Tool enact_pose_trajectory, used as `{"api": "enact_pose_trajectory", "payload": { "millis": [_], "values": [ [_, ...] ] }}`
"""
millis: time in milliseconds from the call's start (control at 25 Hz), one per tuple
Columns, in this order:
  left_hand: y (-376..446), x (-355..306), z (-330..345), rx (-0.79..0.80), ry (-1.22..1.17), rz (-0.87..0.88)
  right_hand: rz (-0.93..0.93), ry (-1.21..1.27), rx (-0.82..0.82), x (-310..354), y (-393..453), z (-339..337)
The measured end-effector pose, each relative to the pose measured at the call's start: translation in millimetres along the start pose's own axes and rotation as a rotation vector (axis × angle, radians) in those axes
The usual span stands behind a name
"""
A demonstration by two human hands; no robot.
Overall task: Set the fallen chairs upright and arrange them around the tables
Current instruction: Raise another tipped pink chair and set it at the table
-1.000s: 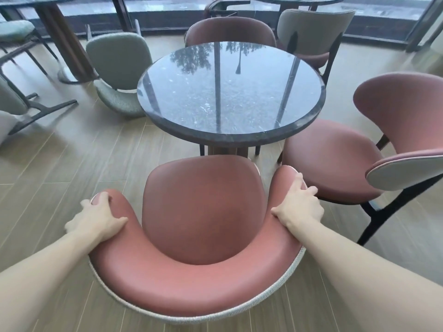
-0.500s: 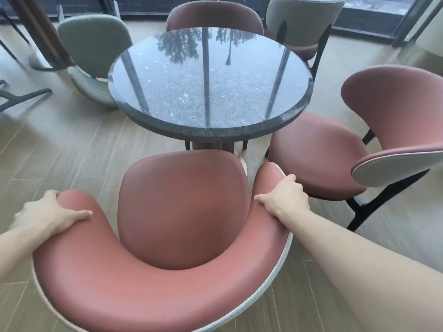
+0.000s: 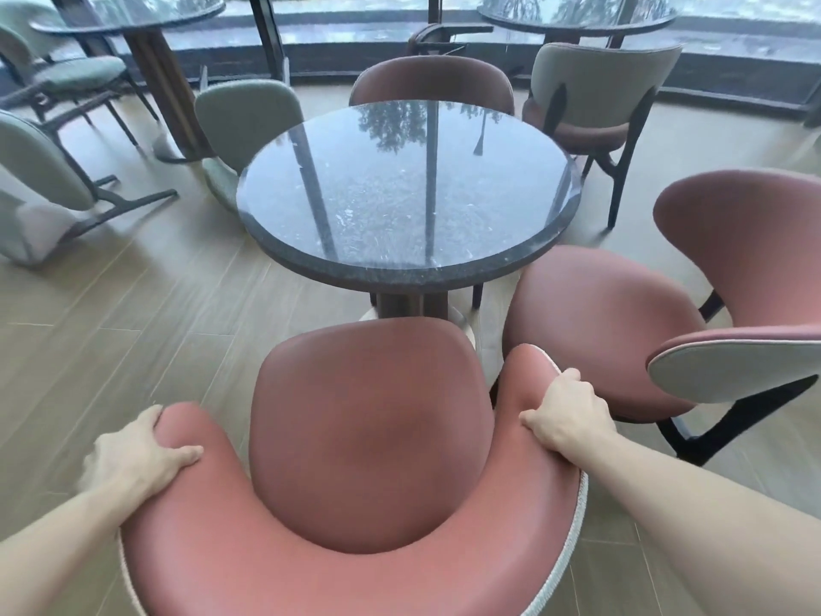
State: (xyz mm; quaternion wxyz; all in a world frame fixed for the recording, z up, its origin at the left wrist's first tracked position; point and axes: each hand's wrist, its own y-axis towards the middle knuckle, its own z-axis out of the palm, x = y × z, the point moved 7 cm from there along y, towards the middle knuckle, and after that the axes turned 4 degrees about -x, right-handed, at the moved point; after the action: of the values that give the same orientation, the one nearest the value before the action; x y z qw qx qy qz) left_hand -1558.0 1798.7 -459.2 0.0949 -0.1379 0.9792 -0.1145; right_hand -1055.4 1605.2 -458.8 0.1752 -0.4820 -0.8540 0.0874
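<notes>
A pink chair (image 3: 368,437) stands upright in front of me, its seat facing the round dark stone table (image 3: 408,188). My left hand (image 3: 133,455) grips the left end of its curved backrest and my right hand (image 3: 566,413) grips the right end. Another pink chair (image 3: 622,322) stands upright at the table's right. A third pink chair (image 3: 431,82) is behind the table. A green chair (image 3: 242,122) lies tipped on the floor at the table's left. Further left, another green chair (image 3: 40,171) lies on its side.
A grey-backed chair (image 3: 595,86) stands at the back right. A second table (image 3: 129,15) with a green chair (image 3: 75,77) is at the back left, a third table (image 3: 577,13) at the back right. Windows run along the back. Wood floor shows on the left.
The view has pulled back and up, so the back tables and the fallen green chair at the far left show again. Both hands keep their hold on the backrest.
</notes>
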Motion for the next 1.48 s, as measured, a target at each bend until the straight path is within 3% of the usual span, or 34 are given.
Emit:
{"api": "enact_pose_trajectory", "payload": {
  "millis": [400, 600, 760, 1000, 1240, 1360, 1480],
  "values": [
    [-130, -10, 51, 0.104, 0.022, -0.025, -0.011, -0.079, 0.01, -122, -6, -20],
    [-154, 15, 61, 0.114, -0.011, -0.073, -0.007, -0.053, 0.054, -144, -20, -17],
    [-140, 29, 71, 0.157, -0.071, -0.094, 0.007, -0.056, 0.056, -143, -26, -9],
    [-109, 30, 65, 0.093, -0.057, -0.072, 0.054, -0.042, 0.035, -130, -34, 3],
    [-141, 12, 51, -0.042, 0.059, -0.048, 0.045, -0.068, -0.004, -130, -45, -3],
    [-152, 8, 50, -0.033, 0.074, -0.027, 0.036, -0.074, -0.025, -130, -53, -3],
    [-170, -7, 43, -0.059, 0.308, 0.115, 0.033, -0.117, 0.041, -129, -63, -5]
  ]
}}
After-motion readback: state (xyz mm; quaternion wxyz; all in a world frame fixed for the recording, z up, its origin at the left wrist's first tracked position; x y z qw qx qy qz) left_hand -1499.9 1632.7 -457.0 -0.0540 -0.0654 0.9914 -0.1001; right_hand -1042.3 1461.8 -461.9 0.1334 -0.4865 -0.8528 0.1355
